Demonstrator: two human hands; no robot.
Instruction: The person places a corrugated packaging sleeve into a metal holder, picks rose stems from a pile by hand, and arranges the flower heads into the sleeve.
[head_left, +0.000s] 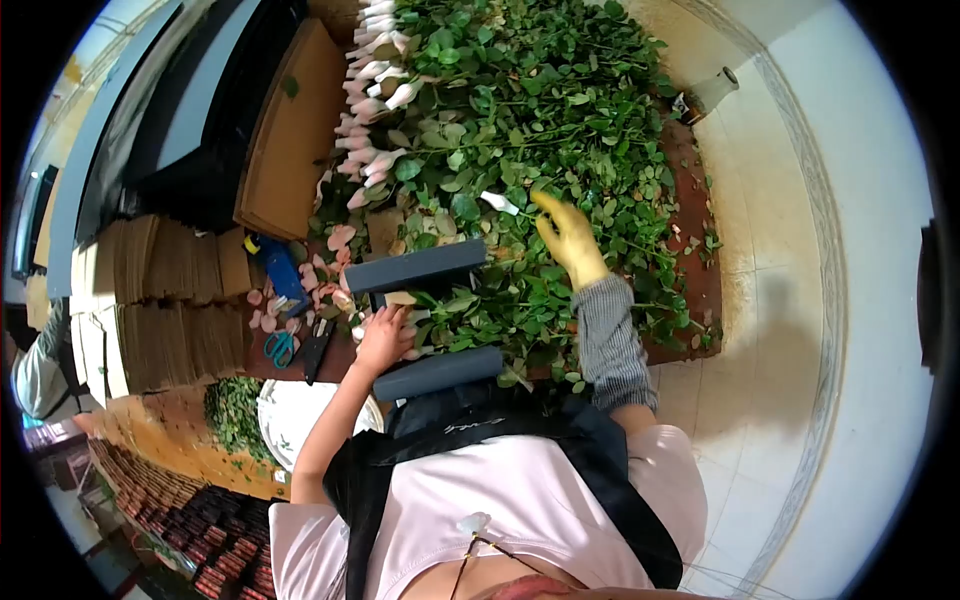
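Observation:
My bare left hand (pixel 384 338) rests between two dark grey padded bars, the back bar (pixel 417 266) and the front bar (pixel 440 373), at the blossom end of some leafy stems. Its fingers are bent over a pale piece there, and I cannot make out a firm grip. Over the heap of green leafy stems (pixel 540 110) my right hand (pixel 570 238), in a yellow glove, reaches out with thumb and finger apart and holds nothing. Just left of it lies a white-sleeved bud (pixel 500 203).
Sleeved buds (pixel 378 70) line the heap's left edge. Stacked cardboard (pixel 165 265), a blue tool (pixel 283 272), teal scissors (pixel 281 347), a black-handled tool (pixel 318 350) and pink petals lie left. A white round container (pixel 290 410) stands below; a glass bottle (pixel 708 95) is back right.

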